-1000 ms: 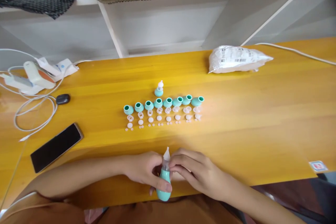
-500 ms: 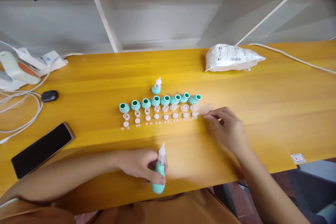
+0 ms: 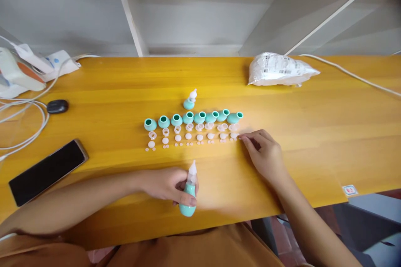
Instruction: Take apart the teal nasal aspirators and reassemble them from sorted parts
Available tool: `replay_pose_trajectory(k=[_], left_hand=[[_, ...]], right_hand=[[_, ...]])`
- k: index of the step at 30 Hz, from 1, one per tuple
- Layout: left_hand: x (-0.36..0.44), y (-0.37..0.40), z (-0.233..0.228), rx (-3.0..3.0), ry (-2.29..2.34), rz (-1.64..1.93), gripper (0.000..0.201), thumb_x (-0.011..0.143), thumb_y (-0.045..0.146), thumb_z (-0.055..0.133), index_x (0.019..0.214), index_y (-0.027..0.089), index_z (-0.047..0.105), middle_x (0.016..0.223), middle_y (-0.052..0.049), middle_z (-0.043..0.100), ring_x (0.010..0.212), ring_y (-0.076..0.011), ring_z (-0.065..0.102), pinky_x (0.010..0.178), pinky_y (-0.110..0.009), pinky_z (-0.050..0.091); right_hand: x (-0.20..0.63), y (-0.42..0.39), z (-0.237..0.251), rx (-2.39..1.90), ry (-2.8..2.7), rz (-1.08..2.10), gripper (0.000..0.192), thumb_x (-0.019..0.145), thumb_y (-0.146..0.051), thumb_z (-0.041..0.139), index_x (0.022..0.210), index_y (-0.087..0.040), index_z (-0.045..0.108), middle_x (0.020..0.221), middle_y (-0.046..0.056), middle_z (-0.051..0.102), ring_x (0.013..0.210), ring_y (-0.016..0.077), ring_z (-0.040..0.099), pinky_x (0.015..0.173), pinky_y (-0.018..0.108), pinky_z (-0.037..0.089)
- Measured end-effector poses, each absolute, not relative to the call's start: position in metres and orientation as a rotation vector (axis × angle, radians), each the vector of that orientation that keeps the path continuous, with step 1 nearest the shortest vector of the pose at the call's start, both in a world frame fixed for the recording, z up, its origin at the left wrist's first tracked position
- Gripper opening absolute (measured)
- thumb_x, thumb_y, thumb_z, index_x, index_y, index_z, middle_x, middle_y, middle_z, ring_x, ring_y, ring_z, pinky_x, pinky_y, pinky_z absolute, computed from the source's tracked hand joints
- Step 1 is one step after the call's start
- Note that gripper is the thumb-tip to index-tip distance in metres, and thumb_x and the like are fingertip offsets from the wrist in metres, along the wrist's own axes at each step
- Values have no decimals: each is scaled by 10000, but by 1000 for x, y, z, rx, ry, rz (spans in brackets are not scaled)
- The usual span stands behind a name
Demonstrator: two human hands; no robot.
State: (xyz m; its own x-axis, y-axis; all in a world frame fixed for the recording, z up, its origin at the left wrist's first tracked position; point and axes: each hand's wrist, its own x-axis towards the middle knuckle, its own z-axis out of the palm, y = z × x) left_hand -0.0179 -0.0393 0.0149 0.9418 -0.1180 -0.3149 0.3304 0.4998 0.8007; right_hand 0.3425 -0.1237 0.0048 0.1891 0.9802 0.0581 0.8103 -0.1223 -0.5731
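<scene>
Upright near the table's front edge, a teal bulb with a white tip, wrapped by the left hand, fingers closed round its body. Farther back, right hand flat-ish on the yellow table, fingertips pinched loosely at the small white parts ending the row; whether anything is held, unclear. Behind those, a line of open teal bulbs, and one finished bulb standing alone. Off left, a black phone; far right, a white bag.
</scene>
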Motion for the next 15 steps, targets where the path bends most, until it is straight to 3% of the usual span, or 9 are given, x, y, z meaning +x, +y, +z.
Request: replay_pose_trajectory(k=[6, 15], left_hand=[[-18, -40, 15, 965, 220, -288, 497, 965, 656, 798, 991, 193, 620, 875, -6, 608, 738, -133, 529, 652, -264, 422], [-17, -39, 18, 970, 208, -284, 524, 955, 683, 801, 980, 191, 625, 852, 12, 582, 731, -123, 497, 659, -262, 406]], right_hand=[[340, -125, 10, -1987, -1674, 560, 167, 1066, -362, 710, 1075, -215, 790, 1058, 63, 727, 705, 177, 675, 691, 370, 605], [353, -124, 10, -1973, -1690, 506, 160, 1061, -362, 730, 1013, -225, 799, 1053, 75, 744, 812, 214, 736, 723, 373, 639]])
